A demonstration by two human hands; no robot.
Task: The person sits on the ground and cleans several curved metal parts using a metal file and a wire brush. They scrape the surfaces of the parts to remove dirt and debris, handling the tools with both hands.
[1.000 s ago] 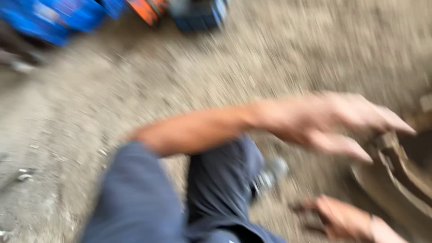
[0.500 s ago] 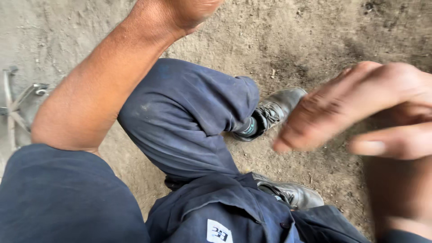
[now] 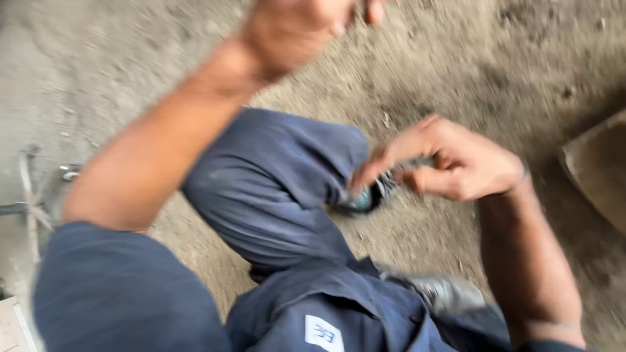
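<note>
Now the right hand [image 3: 456, 163] hovers half-curled and empty over the shoe [image 3: 368, 195], soft and light, best pinched at its collar; left hand [image 3: 300, 26] blurred, grip unclear.

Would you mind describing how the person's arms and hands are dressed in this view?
Both hands, the left hand and the right hand, are bare, without gloves. The forearms are uncovered. A short dark blue sleeve covers the left upper arm, matching the dark blue work trousers.

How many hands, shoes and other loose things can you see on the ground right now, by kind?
Hands: 2, left hand, right hand, both empty
Shoes: 2, far shoe, near shoe
Metal tool at left edge: 1
Brown slab at right edge: 1
Total: 6
</note>
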